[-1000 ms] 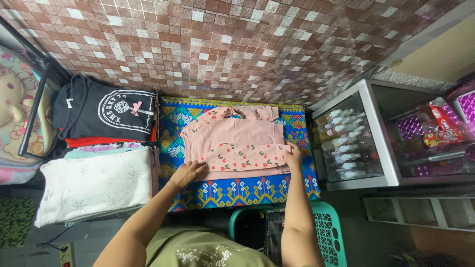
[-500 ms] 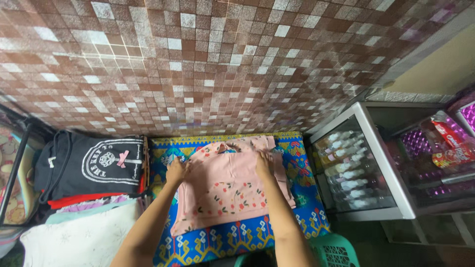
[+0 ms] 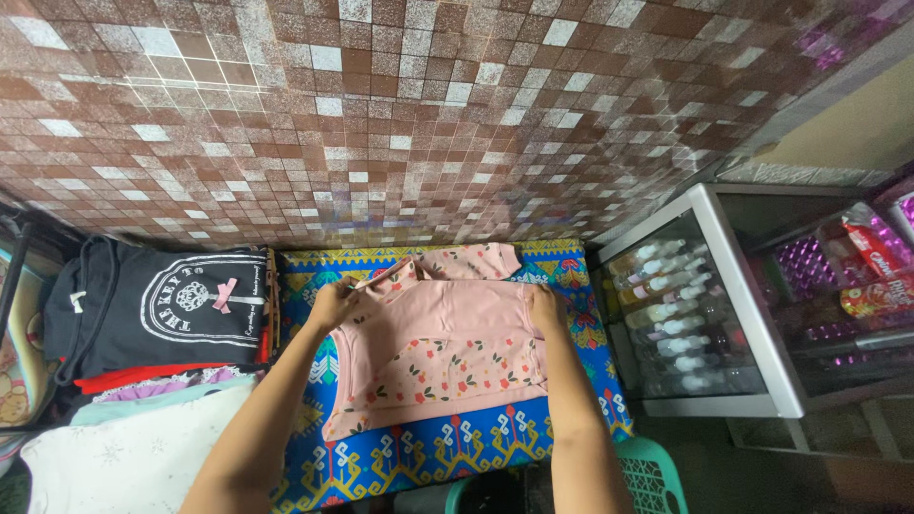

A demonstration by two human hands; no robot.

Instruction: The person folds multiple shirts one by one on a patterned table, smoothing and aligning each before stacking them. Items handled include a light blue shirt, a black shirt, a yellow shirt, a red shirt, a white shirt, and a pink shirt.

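Note:
A pink garment with small red flower print lies partly folded on a blue patterned cloth. My left hand grips the garment's upper left edge. My right hand holds its upper right edge. A floral sleeve or collar part sticks out beyond the hands toward the wall. Both forearms reach in from the bottom of the view.
A stack of folded clothes sits at left, topped by a black printed shirt and a white one. A glass-fronted cabinet with bottles stands at right. A teal plastic basket is below. A brown mosaic wall is behind.
Both hands went from the garment's near edge to its far part, then spread apart to its upper corners. The garment's lower part now lies folded up. The view tilted toward the wall.

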